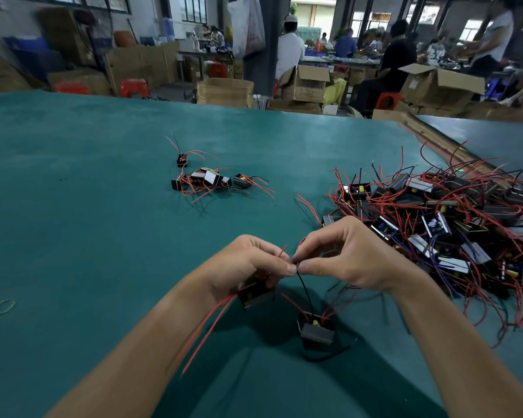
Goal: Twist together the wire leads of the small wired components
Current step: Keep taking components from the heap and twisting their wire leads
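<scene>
Small black box-shaped component [255, 292] with red wire leads sits in the left hand [248, 263], tucked under the curled fingers, low in the view and close to the person. Two long red leads [206, 330] trail from it down past the left wrist. Left thumb and forefinger pinch wire ends at the same spot where the right hand [347, 257] pinches with its thumb and forefinger; the fingertips of the two hands touch. Short red wire tip [282, 251] sticks up from the pinch. Thin black lead [305, 292] runs from the pinch down to a second black component [316, 331], grey-faced with a yellow part on top, below and between the wrists. Cannot tell whether it rests on the green table mat [88, 206] or hangs just above it. Large tangled pile of like components [450, 218], red, black and a few blue wires, lies on the mat to the right, just beside the right hand. Small cluster of components [206, 180] lies mid-table, well apart from the hands, with a single component [182, 160] just behind it. Yellowish rubber band [4, 306] lies flat at the far left. Beyond the table: brown cardboard boxes [225, 92] and seated people, blurred.
</scene>
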